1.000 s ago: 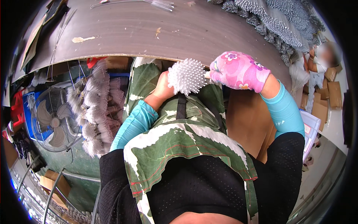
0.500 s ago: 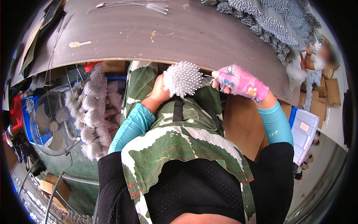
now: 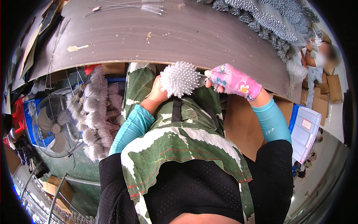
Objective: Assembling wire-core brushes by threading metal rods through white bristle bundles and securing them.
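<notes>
My bare left hand [image 3: 158, 92] is closed round a bundle of thin wire brushes [image 3: 180, 79], just below the table edge and above my lap. The bundle shows end-on as a round cluster of white bristly tips that hides most of the fingers. On its right side, my right hand [image 3: 234, 81] wears a pink flowered fingerless glove. Thumb and fingers pinch a thin wire [image 3: 202, 75] that reaches the bundle's edge. Whether that wire belongs to a brush in the bundle or ties it, I cannot tell.
Loose wire brushes [image 3: 126, 7] lie on the brown table [image 3: 123, 41]. A large pile of grey brushes [image 3: 268, 26] covers its far right. White brush bundles [image 3: 91, 108] hang at left beside a fan [image 3: 56, 127]. A clear bin [image 3: 305, 130] stands right, with another person [image 3: 317, 56] beyond.
Both hands and the bundle have shifted slightly left, with the right hand a little nearer the bundle. The grips look unchanged.
</notes>
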The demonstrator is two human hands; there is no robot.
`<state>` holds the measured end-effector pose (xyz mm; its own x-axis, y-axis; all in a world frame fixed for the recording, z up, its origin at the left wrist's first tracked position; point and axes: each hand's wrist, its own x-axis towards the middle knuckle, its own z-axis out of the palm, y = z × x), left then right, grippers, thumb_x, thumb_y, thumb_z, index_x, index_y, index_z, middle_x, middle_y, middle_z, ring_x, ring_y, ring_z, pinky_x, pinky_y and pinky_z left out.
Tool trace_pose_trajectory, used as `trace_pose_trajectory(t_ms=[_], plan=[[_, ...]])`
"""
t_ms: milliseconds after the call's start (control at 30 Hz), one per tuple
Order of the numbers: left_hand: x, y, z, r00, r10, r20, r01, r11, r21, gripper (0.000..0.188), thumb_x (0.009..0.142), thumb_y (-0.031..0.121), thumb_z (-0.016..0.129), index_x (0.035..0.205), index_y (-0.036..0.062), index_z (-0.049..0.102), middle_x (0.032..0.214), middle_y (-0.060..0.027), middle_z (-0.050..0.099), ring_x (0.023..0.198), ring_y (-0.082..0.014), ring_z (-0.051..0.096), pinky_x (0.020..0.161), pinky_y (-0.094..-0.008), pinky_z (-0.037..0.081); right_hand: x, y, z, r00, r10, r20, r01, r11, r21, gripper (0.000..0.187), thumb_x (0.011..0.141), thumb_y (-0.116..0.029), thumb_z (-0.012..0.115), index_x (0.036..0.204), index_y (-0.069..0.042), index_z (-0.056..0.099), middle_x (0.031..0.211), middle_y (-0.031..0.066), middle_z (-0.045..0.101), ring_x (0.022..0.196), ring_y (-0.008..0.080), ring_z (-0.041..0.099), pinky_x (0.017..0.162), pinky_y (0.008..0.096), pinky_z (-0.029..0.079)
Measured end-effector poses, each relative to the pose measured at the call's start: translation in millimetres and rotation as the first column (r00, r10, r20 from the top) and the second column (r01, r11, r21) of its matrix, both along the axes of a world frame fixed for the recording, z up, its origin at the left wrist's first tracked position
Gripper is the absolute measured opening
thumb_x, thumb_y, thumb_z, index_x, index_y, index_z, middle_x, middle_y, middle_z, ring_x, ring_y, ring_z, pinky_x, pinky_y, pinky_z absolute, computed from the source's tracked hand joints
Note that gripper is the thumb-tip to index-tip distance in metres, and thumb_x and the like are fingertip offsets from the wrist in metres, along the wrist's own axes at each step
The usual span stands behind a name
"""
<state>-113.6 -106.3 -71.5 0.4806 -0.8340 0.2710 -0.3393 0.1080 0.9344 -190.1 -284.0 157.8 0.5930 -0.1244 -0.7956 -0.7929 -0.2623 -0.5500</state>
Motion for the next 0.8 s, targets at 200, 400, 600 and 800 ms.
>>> trace_pose_trajectory(t_ms=[200,400,600,800], plan=[[-9,-8,-11,0.444,-0.091,-0.891,-0.032,0.993,-0.118,0.036,0.08,0.005,0.06,0.116,-0.0011,0.056,0.113,-0.0099,0.062,0.104,-0.0184,0.058,0.092,-0.0302,0.044,0,-2,-3,1.0,-0.003,-0.009,0.003,1.0,0.014,0.036,0.09,-0.035,0.052,0.078,-0.004,0.065,0.051,-0.0043,0.049,0.044,0.0024,0.041,0.042,0.0182,0.03],[-2,4,-1,0.988,0.014,0.155,-0.025,0.997,0.07,0.034,0.079,0.007,0.06,0.112,-0.0009,0.058,0.11,-0.0101,0.063,0.101,-0.0195,0.06,0.089,-0.0312,0.045,-2,1,15,0.998,-0.062,-0.033,0.063,0.997,0.048,0.037,0.09,-0.036,0.052,0.078,-0.004,0.065,0.051,-0.0046,0.049,0.041,0.0011,0.039,0.037,0.0161,0.029],[-4,6,6,0.993,0.076,-0.091,-0.081,0.995,-0.05,0.025,0.078,0.008,0.061,0.102,0.0008,0.063,0.099,-0.0114,0.066,0.093,-0.0191,0.062,0.084,-0.03,0.047,-6,11,21,0.997,0.063,-0.048,-0.063,0.998,0.004,0.036,0.09,-0.039,0.052,0.079,-0.007,0.066,0.051,-0.0056,0.049,0.047,0.0017,0.042,0.043,0.0175,0.031],[-3,7,0,0.997,0.053,0.062,-0.056,0.998,0.038,0.022,0.078,0.009,0.062,0.099,0.0013,0.064,0.096,-0.0109,0.067,0.09,-0.0203,0.063,0.081,-0.031,0.048,-9,16,11,0.997,0.071,0.006,-0.071,0.995,0.07,0.035,0.089,-0.038,0.053,0.079,-0.007,0.066,0.056,-0.0052,0.051,0.05,0.0016,0.044,0.047,0.0175,0.034]])
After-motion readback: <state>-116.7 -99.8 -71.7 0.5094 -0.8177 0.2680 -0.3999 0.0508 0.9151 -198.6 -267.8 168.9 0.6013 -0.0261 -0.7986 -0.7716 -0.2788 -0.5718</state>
